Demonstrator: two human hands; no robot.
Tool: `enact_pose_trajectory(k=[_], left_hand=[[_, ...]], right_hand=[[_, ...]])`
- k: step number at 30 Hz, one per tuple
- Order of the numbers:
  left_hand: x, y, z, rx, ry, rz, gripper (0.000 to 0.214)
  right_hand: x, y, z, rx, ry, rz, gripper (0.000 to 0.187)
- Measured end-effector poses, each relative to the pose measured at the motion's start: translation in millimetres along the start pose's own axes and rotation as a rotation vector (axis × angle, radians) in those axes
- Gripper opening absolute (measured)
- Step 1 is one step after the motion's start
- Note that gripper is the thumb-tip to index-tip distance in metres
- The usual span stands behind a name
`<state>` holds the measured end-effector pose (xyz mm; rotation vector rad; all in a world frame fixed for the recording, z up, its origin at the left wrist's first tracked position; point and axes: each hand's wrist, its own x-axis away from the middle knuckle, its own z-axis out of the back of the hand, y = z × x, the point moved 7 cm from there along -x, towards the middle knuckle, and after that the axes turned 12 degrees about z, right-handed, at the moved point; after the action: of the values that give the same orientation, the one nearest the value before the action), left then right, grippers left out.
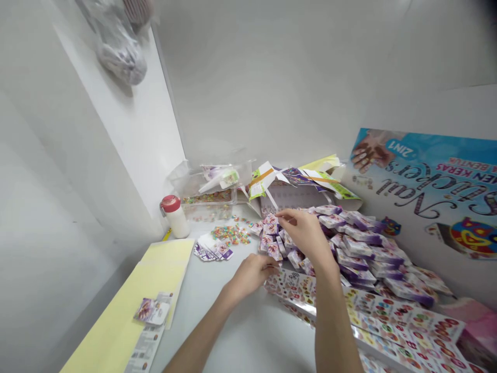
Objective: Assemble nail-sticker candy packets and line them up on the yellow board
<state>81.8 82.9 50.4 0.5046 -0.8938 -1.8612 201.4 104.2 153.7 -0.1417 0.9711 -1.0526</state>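
My left hand (254,272) is closed, its fingertips pressed together by the left end of the nail sticker sheets (291,285). What it pinches, if anything, is too small to make out. Above and to the right, my right hand (301,230) has thumb and forefinger pinched at the left part of a heap of small purple-and-white boxes (357,246). A thin white strip (271,198) shows just beyond its fingertips; I cannot tell whether they touch it. The forearm crosses over the sticker sheets and hides part of them.
Left of the heap lie small colourful pieces (233,234) and fanned cards (212,247). Behind them stand a red-capped bottle (175,216) and clear plastic containers (209,199). An opened carton (295,194) is at the back, a nail sticker display board (427,191) at right, yellow sheets (128,305) at left.
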Motion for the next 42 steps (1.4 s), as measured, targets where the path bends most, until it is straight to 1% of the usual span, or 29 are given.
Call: enact_pose_trajectory(k=[2,4,6,8,9,11,12,13,14,16,17,18,19,20,21,23,25,27,28,29,30,31,33,34,35,36,38,40,42], left_hand=[[2,6,6.9,0.043,0.05,-0.048,0.021],[5,11,19.0,0.135,0.101,-0.09,0.018],[8,13,31.9,0.276,0.087,-0.074,0.016],[12,11,47.5,0.43,0.067,-0.021,0.02],[15,10,58.9,0.496,0.101,-0.007,0.023],[25,7,85.9,0.617,0.232,-0.012,0.026],[30,5,97.9,0.672,0.288,-0.008,0.028],[36,3,109.5,0.712,0.348,-0.01,0.028],[41,1,120.5,0.755,0.413,-0.012,0.028],[54,-6,142.2,0.853,0.583,-0.03,0.024],[61,-11,152.0,0.898,0.677,-0.042,0.022],[67,-15,160.3,0.932,0.763,-0.051,0.021],[72,-20,167.2,0.948,0.833,-0.057,0.02],[75,-23,172.3,0.938,0.877,-0.053,0.019],[76,-25,175.6,0.898,0.89,-0.037,0.02],[77,-23,179.0,0.717,0.883,0.007,0.021],[81,-15,181.4,0.464,0.931,0.029,0.023],[89,-3,182.4,0.286,1.01,0.003,0.026],[92,3,181.5,0.253,1.018,-0.023,0.029],[92,8,178.6,0.251,0.97,-0.051,0.033],[90,13,173.3,0.266,0.863,-0.074,0.039],[86,17,165.8,0.283,0.723,-0.085,0.044],[79,22,148.5,0.306,0.467,-0.051,0.053],[76,22,141.3,0.319,0.383,-0.016,0.055],[74,22,136.0,0.341,0.335,0.017,0.054],[73,22,132.6,0.374,0.316,0.039,0.051],[70,22,129.3,0.457,0.315,0.044,0.044],[69,20,129.6,0.512,0.352,0.041,0.038],[70,17,132.1,0.509,0.41,0.045,0.032]], right_hand=[[0,0,0,-0.003,-0.002,-0.008,0.024],[0,-1,2,-0.015,-0.003,-0.018,0.023],[0,-4,4,-0.058,-0.034,-0.011,0.023],[2,-11,1,-0.154,-0.149,0.026,0.027],[5,-16,-2,-0.228,-0.239,0.052,0.029],[14,-29,-10,-0.415,-0.453,0.091,0.03],[20,-36,-14,-0.511,-0.541,0.091,0.033],[24,-42,-16,-0.597,-0.599,0.082,0.041],[28,-47,-18,-0.669,-0.633,0.072,0.053],[30,-56,-19,-0.781,-0.642,0.072,0.072],[30,-60,-19,-0.83,-0.637,0.087,0.077],[30,-65,-20,-0.874,-0.638,0.112,0.076],[30,-70,-20,-0.905,-0.638,0.139,0.07],[29,-74,-21,-0.92,-0.632,0.164,0.061],[27,-78,-21,-0.918,-0.619,0.186,0.053],[23,-83,-23,-0.883,-0.583,0.217,0.043],[19,-85,-27,-0.859,-0.553,0.211,0.043],[16,-84,-32,-0.854,-0.513,0.177,0.045],[14,-83,-33,-0.848,-0.486,0.157,0.046],[12,-81,-35,-0.842,-0.458,0.14,0.046],[11,-80,-36,-0.837,-0.433,0.129,0.047],[10,-79,-37,-0.834,-0.416,0.125,0.047],[9,-79,-38,-0.837,-0.397,0.142,0.046],[8,-80,-38,-0.837,-0.385,0.157,0.045],[7,-81,-37,-0.83,-0.367,0.172,0.043],[7,-81,-36,-0.82,-0.348,0.188,0.041],[6,-82,-36,-0.798,-0.327,0.201,0.039],[5,-81,-39,-0.791,-0.32,0.176,0.041],[3,-77,-43,-0.78,-0.289,0.132,0.043]])
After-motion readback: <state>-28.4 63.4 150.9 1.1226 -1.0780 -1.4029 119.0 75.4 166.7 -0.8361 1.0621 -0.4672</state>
